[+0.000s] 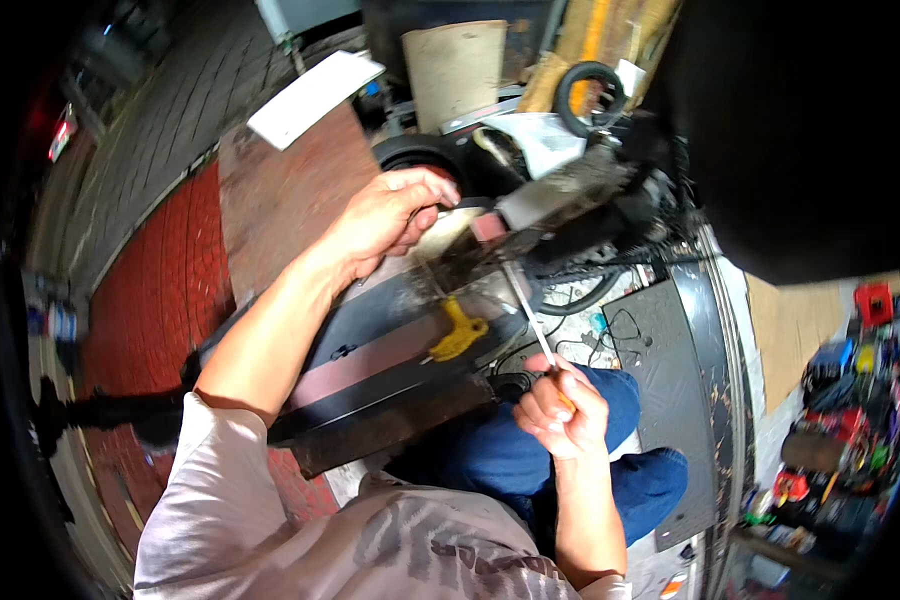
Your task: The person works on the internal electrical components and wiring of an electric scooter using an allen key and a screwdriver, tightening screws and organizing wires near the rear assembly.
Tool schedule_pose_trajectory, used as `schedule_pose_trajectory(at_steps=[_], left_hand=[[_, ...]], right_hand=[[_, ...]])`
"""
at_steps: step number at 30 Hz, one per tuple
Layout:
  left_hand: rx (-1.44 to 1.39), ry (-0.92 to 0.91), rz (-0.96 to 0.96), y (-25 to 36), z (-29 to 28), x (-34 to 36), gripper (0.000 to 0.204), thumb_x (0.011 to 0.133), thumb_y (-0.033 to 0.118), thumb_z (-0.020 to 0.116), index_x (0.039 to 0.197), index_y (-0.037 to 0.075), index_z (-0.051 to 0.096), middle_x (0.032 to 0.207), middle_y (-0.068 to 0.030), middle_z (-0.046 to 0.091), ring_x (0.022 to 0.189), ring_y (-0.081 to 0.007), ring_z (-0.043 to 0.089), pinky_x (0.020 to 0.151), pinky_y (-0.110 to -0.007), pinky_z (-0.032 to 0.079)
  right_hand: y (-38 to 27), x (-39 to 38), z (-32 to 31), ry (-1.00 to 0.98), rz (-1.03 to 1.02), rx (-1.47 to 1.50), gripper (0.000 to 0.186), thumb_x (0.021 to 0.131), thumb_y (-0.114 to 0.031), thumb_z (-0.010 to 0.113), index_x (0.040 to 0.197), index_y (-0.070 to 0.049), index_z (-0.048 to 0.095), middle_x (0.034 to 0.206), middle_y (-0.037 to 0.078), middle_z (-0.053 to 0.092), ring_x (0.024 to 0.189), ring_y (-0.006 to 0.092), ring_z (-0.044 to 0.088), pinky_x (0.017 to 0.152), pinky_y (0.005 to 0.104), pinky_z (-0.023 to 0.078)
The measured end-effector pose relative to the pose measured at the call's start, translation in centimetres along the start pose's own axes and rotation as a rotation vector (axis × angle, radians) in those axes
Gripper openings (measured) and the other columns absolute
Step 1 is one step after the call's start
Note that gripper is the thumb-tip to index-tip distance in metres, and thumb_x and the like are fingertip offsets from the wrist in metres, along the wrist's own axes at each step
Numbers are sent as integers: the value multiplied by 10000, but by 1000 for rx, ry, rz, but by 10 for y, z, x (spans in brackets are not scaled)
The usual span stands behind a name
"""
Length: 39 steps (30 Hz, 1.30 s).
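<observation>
In my right hand [562,408], fingers wrapped round its yellow-orange handle, is a screwdriver [530,312] with a long bright shaft. Its tip reaches a dark, blurred part of a scooter-like vehicle, beside a small pink-red block [489,228]. My left hand [395,222] is curled at a pale rounded piece [446,232], thumb and fingers together; what they grip, if anything, is hidden. A yellow-handled tool [457,332] lies on the vehicle's long dark deck [370,352], which has a pinkish stripe. Beyond the block extends a grey metal arm or bracket [562,190].
A black tyre [590,98] and a clear plastic bag [545,140] lie at the back. Left stands a brown board [295,185] with a white panel [315,98] over red flooring. Thin cables [610,338] trail by my knees. Tools and small boxes [840,420] crowd the right.
</observation>
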<state>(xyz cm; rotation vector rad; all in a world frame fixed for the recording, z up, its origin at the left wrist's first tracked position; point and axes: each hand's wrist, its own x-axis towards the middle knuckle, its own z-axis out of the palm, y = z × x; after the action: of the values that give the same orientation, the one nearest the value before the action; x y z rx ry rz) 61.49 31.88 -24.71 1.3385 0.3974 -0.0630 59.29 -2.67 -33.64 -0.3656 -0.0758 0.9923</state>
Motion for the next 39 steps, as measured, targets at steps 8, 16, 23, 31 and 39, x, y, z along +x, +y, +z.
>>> schedule_pose_trajectory(at_steps=[8, 16, 23, 31, 39], left_hand=[[242, -275, -350, 15, 19, 50, 176, 938, -32, 614, 1073, 55, 684, 701, 36, 549, 438, -24, 372, 370, -206, 263], [418, -179, -346, 26, 38, 42, 247, 871, -108, 509, 1022, 12, 664, 720, -22, 582, 434, -54, 387, 367, -230, 268], [527, -149, -361, 27, 34, 45, 294, 914, -50, 524, 1186, 12, 619, 702, -20, 562, 455, -65, 445, 384, -234, 290], [560, -229, -496, 37, 26, 62, 211, 935, 31, 603, 1125, 12, 692, 682, -37, 622, 447, -70, 478, 380, -238, 296], [544, -374, -491, 24, 1, 70, 321, 1051, 393, 608, 1109, 82, 660, 638, -7, 558, 428, -90, 399, 394, -256, 292]], right_hand=[[-3, 0, -4, -4, 2, -93, 376, 1073, -268, 597, 1311, 21, 638, 616, -53, 368, 536, 76, 370, 571, 292, 375], [-5, 1, -9, -12, 42, -113, 348, 1077, -281, 613, 1293, -11, 653, 617, -64, 364, 536, 68, 351, 568, 279, 365], [-2, 1, -11, -14, 15, -148, 334, 1074, -276, 616, 1279, -17, 663, 614, -57, 372, 519, 66, 328, 545, 275, 342], [-4, 1, -12, -46, 63, -30, 323, 1065, -288, 628, 1233, -14, 664, 618, -58, 411, 517, 56, 341, 551, 269, 369], [-3, 4, 1, 110, 10, -333, 241, 1074, -179, 594, 1199, 16, 660, 614, -43, 465, 491, 61, 405, 512, 271, 394]])
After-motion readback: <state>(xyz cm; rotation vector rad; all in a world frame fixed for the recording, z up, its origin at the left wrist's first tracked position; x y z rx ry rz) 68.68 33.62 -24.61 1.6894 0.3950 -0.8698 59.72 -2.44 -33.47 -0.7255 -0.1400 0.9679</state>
